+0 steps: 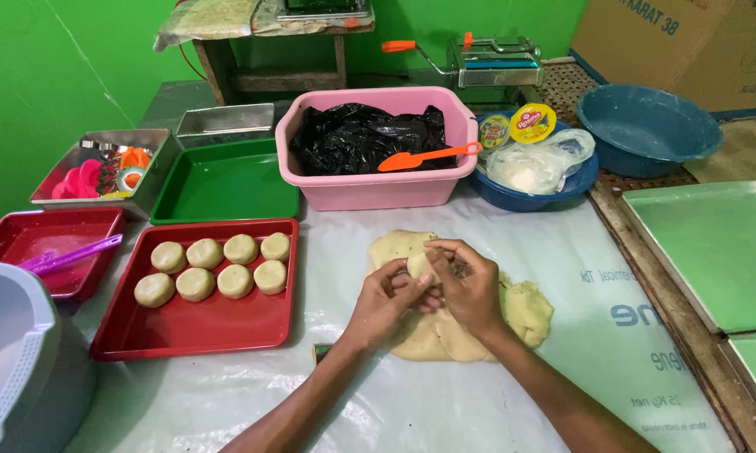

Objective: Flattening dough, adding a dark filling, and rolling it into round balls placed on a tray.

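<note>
A small dough piece (420, 265) is pinched between the left hand (386, 304) and right hand (468, 287), largely hidden by fingers, above the dough sheet (524, 312). A plastic-covered worktop (478, 394) is backed by green walls.

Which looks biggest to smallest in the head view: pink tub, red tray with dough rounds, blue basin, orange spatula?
1. Red tray, though it lies nearer the camera, so its lead over the tub is unsure.
2. Pink tub.
3. Blue basin, farther back.
4. Orange spatula, plainly smallest.
</note>
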